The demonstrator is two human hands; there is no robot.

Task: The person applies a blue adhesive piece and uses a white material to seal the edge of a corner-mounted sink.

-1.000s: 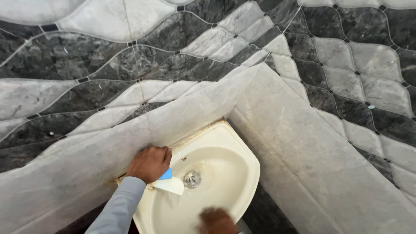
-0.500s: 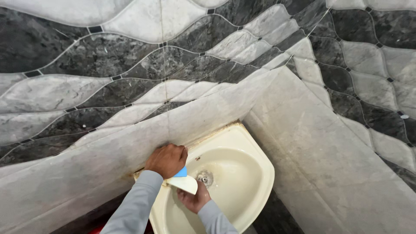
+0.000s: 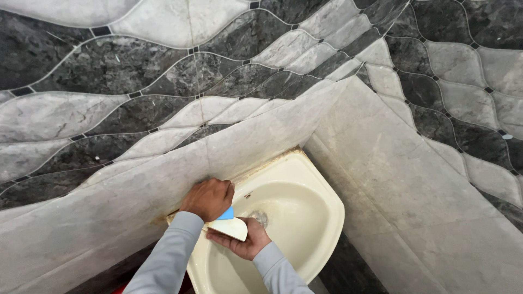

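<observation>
The left hand (image 3: 208, 198) is curled knuckles-up over the back rim of the sink (image 3: 321, 218), close against the wall, and it is clenched on something blue (image 3: 227, 213) — only a small corner of it shows below the fingers, so I cannot tell what kind of thing it is. It could be a cap or a small tool. The hand sits there, I judge, because the blue piece meets the white object just under it, and a grip from above gives a firm hold.

The right hand (image 3: 239, 242) comes up from below, palm turned up, and cups a white rounded object (image 3: 229, 227) from underneath. Its fingers are wrapped under it, grasping it, with the thumb side toward the drain. Held that way, the white object is propped steady over the bowl — anything that drips or slips would land in the sink and not on the floor.

Both things are over the left part of the bowl, just beside the drain (image 3: 259, 218), touching each other where the two hands meet.

The sink is a cream corner basin, fitted where two walls join. A pale marble band (image 3: 98, 218) runs along the wall behind it, and above that are wavy grey and dark tiles (image 3: 109, 65). A brownish line of grime marks the seam between the basin's back edge and the wall. Both arms wear grey sleeves (image 3: 166, 261).
</observation>
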